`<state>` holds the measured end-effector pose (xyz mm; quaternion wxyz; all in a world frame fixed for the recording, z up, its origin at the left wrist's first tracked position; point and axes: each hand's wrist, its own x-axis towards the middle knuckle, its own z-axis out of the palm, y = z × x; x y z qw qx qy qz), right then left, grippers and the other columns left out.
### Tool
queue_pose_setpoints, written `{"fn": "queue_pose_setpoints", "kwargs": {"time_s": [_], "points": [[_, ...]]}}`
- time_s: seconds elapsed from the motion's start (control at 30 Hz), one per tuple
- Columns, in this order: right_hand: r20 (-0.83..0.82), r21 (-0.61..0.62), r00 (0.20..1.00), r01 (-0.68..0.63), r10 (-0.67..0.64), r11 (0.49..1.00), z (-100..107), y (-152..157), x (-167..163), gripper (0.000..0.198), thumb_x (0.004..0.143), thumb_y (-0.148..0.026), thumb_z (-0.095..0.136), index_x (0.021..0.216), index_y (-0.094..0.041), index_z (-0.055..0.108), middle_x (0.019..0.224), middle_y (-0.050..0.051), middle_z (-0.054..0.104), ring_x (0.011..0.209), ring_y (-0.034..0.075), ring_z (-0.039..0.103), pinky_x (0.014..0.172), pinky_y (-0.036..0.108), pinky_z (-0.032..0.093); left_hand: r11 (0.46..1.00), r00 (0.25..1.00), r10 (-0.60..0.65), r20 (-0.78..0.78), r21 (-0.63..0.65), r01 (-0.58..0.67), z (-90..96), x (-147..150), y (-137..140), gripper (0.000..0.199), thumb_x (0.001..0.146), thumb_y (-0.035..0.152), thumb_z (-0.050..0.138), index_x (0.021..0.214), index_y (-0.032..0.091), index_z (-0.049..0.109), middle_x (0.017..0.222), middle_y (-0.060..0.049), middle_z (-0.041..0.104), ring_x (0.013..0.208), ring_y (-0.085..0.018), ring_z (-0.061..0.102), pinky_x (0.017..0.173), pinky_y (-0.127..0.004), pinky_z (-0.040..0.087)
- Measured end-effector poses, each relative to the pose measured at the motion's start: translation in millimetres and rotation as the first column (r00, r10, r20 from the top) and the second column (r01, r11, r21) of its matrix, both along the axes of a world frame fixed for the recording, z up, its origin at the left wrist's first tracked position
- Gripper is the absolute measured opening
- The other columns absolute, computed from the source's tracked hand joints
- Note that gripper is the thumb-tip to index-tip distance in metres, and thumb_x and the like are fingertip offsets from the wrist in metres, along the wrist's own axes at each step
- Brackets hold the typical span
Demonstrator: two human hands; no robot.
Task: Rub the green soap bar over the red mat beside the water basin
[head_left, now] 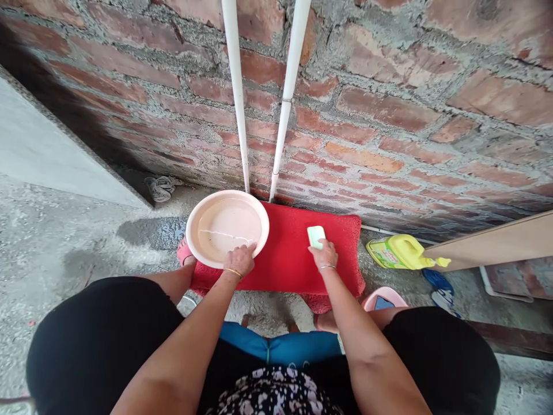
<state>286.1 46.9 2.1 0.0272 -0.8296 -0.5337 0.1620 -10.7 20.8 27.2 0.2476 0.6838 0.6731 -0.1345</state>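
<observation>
A wide pale pink basin (233, 222) with some water in it stands on the left end of a red cloth-covered surface (285, 253). My left hand (240, 259) is at the basin's near right rim, its fingers curled over the edge and partly hidden. To the right, my right hand (324, 253) grips the lower end of a pale green block (316, 235) with rounded corners, which looks like a bar of soap. That block is low over the red cloth; whether it touches cannot be told.
Two white pipes (283, 121) run up the brick wall (367, 115) behind. A yellow detergent jug (395, 252) lies on its side at the right, near a pink container (386, 297) and blue slippers (438, 282). A grey rag (161, 188) lies at the left.
</observation>
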Motion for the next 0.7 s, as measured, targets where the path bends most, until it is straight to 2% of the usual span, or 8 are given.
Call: {"fn": "queue_pose_setpoints", "kwargs": {"time_s": [0.1, 0.17, 0.23, 0.3, 0.43, 0.5, 0.6, 0.7], "points": [[-0.048, 0.001, 0.954, 0.296, -0.296, 0.955, 2.9, -19.1, 60.3, 0.049, 0.073, -0.048, 0.067, 0.116, -0.026, 0.060, 0.110, 0.007, 0.056, 0.093, 0.022, 0.058, 0.080, 0.033, 0.042, 1.000, 1.000, 0.003, -0.003, -0.003, -0.003, 2.1, 0.4, 0.2, 0.054, 0.087, 0.021, 0.037, 0.139, 0.032, 0.043, 0.112, -0.012, 0.061, 0.100, -0.027, 0.058, 0.083, -0.043, 0.046], [-0.048, -0.008, 0.905, 0.423, -0.423, 0.906, 8.1, -31.5, 87.0, 0.051, 0.072, -0.048, 0.067, 0.115, -0.022, 0.060, 0.110, 0.010, 0.057, 0.089, 0.023, 0.059, 0.077, 0.035, 0.043, 1.000, 1.000, 0.000, -0.007, -0.001, 0.000, 3.0, 0.5, -0.1, 0.053, 0.087, 0.021, 0.037, 0.138, 0.032, 0.043, 0.112, -0.011, 0.061, 0.100, -0.026, 0.059, 0.082, -0.043, 0.046], [-0.035, 0.007, 0.872, 0.489, -0.489, 0.872, 13.0, -40.3, 97.7, 0.052, 0.072, -0.047, 0.066, 0.114, -0.016, 0.060, 0.106, 0.015, 0.057, 0.086, 0.025, 0.059, 0.074, 0.037, 0.044, 1.000, 1.000, -0.007, -0.013, 0.006, 0.007, 3.1, 0.6, -0.5, 0.054, 0.086, 0.020, 0.037, 0.138, 0.032, 0.044, 0.111, -0.011, 0.061, 0.100, -0.027, 0.059, 0.082, -0.042, 0.047], [-0.061, 0.068, 0.880, 0.474, -0.471, 0.878, 14.0, -44.4, 88.3, 0.051, 0.073, -0.044, 0.065, 0.112, -0.013, 0.059, 0.103, 0.015, 0.058, 0.087, 0.026, 0.057, 0.075, 0.037, 0.044, 1.000, 1.000, -0.012, -0.015, 0.020, 0.012, 2.8, 0.7, -0.9, 0.054, 0.086, 0.019, 0.036, 0.137, 0.032, 0.045, 0.110, -0.011, 0.062, 0.099, -0.027, 0.059, 0.081, -0.041, 0.047], [-0.145, 0.154, 0.963, 0.249, -0.228, 0.956, 1.8, -45.8, 10.6, 0.048, 0.069, -0.045, 0.070, 0.110, -0.021, 0.061, 0.102, 0.006, 0.057, 0.090, 0.021, 0.056, 0.080, 0.030, 0.042, 1.000, 1.000, -0.002, -0.014, 0.025, 0.002, 3.2, 1.1, -0.9, 0.054, 0.085, 0.017, 0.036, 0.136, 0.033, 0.046, 0.109, -0.009, 0.063, 0.099, -0.027, 0.060, 0.080, -0.042, 0.048], [-0.153, 0.145, 0.988, 0.002, 0.021, 0.989, -4.8, -47.3, -44.2, 0.045, 0.069, -0.044, 0.071, 0.108, -0.024, 0.062, 0.101, 0.004, 0.057, 0.090, 0.019, 0.055, 0.081, 0.030, 0.040, 1.000, 1.000, -0.005, -0.012, 0.021, 0.006, 4.1, 1.1, -0.7, 0.054, 0.085, 0.017, 0.037, 0.136, 0.033, 0.046, 0.112, -0.009, 0.062, 0.100, -0.028, 0.060, 0.082, -0.043, 0.047], [-0.108, 0.073, 0.916, -0.381, 0.387, 0.922, -5.8, -49.1, -110.4, 0.039, 0.074, -0.042, 0.069, 0.109, -0.027, 0.061, 0.104, 0.005, 0.056, 0.094, 0.020, 0.053, 0.084, 0.031, 0.036, 1.000, 1.000, -0.014, -0.007, 0.019, 0.014, 5.2, 0.9, -0.5, 0.053, 0.085, 0.020, 0.039, 0.136, 0.031, 0.045, 0.114, -0.011, 0.061, 0.103, -0.029, 0.059, 0.084, -0.044, 0.047], [-0.053, 0.015, 0.857, -0.512, 0.512, 0.859, -0.5, -46.0, -124.4, 0.038, 0.075, -0.041, 0.068, 0.111, -0.029, 0.060, 0.107, 0.005, 0.054, 0.099, 0.021, 0.051, 0.086, 0.033, 0.033, 1.000, 1.000, -0.007, -0.001, 0.019, 0.007, 4.5, 0.6, -0.4, 0.053, 0.085, 0.021, 0.040, 0.138, 0.030, 0.044, 0.115, -0.011, 0.061, 0.104, -0.028, 0.059, 0.085, -0.044, 0.047]]}}
